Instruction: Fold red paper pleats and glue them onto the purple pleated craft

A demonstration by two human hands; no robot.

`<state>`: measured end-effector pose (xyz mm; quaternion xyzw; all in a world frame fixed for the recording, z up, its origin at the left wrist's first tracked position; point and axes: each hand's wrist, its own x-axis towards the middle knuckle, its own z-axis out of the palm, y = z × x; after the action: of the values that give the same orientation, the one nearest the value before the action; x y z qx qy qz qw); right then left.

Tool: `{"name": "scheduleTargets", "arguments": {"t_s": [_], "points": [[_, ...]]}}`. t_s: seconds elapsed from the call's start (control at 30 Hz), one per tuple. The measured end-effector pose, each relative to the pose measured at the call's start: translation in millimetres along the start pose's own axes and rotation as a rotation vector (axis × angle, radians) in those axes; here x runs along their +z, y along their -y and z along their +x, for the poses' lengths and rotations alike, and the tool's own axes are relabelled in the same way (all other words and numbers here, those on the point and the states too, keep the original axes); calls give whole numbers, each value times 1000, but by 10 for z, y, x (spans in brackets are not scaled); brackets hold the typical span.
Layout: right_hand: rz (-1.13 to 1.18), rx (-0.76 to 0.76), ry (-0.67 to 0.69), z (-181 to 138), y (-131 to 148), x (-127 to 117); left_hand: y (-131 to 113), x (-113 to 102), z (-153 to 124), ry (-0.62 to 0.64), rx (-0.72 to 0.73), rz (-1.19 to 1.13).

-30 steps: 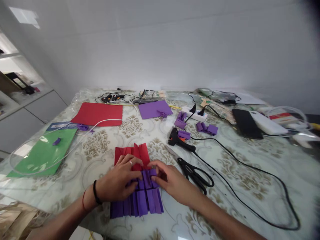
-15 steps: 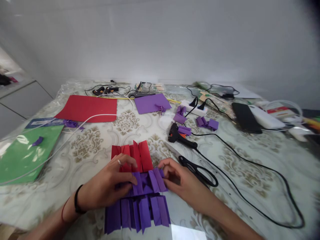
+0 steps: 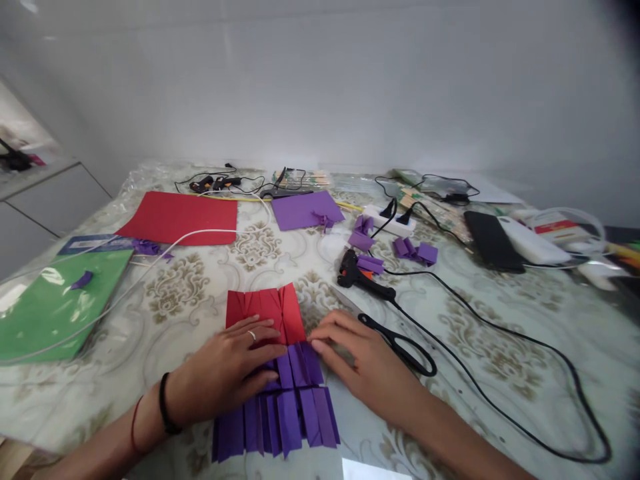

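Three pleated paper pieces lie in a column in front of me: a red one (image 3: 293,313) at the top, a purple one (image 3: 300,363) in the middle and another purple one (image 3: 287,423) nearest me. My left hand (image 3: 235,363) rests over the left part of the red and middle purple pieces, fingers stretched out, hiding that side. At the upper right corner of the middle piece, the thumb and fingertips of my right hand (image 3: 363,360) close together on its edge, near the seam with the red piece.
Right of the papers lie black-handled scissors (image 3: 400,343) and a black glue gun (image 3: 365,277) with a looping cord. A white power strip (image 3: 387,219), folded purple scraps (image 3: 415,250) and a black phone (image 3: 493,240) are farther back. Red (image 3: 185,217), purple (image 3: 300,210) and green sheets (image 3: 65,300) lie beyond and left.
My left hand has flattened and moved right over the papers. The red pleats lie flatter, and the middle purple piece has shifted left with my right hand following its edge.
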<state>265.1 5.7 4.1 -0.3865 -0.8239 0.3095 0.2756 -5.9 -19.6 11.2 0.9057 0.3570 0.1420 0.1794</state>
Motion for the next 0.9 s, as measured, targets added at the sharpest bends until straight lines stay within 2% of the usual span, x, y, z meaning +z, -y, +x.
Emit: {"name": "scheduleTargets", "arguments": {"t_s": [0.1, 0.23, 0.33, 0.53, 0.6, 0.77, 0.9], "points": [[-16, -88, -1, 139, 8, -2, 26, -57, 24, 39, -14, -45], [-40, -35, 124, 346, -74, 83, 138, -135, 152, 36, -72, -117], [-53, -5, 165, 438, -160, 132, 249, -107, 267, -4, -113, -140], [-37, 138, 57, 475, -239, 168, 316, 78, 360, -214, -359, -99], [16, 171, 38, 487, -234, 187, 294, 111, 370, -238, -420, -126], [167, 220, 29, 523, -201, 214, 254, 92, 415, -215, -457, -268], [244, 242, 14, 544, -222, 119, 277, -38, 399, -280, -477, -452]]}}
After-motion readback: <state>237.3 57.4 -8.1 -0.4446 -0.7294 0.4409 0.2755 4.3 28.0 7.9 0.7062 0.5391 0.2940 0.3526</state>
